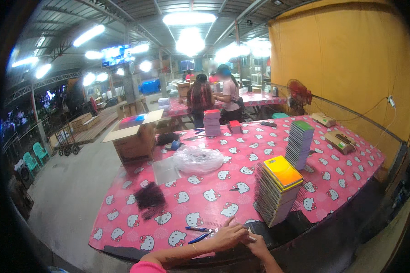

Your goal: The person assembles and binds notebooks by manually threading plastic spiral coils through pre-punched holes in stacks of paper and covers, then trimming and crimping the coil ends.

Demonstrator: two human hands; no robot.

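My left hand (231,235) and my right hand (258,247) meet at the table's near edge. Fingers of both are bent together around something small and pale, mostly hidden by them. Just left of my left hand lie blue-handled pliers (199,238), with a second dark-and-blue tool (198,229) behind them. Beyond my right hand stands a tall stack of spiral notebooks (278,195) with a yellow-orange cover on top. A black mat or cloth (271,233) lies under the stack's near side.
A pink cartoon-cat tablecloth (212,195) covers the table. On it are dark wire coils (150,200), a clear plastic bag (198,159), green-covered notebooks (299,143) and red-topped stacks (212,123). An open carton (134,141) stands far left; two people (228,93) stand beyond.
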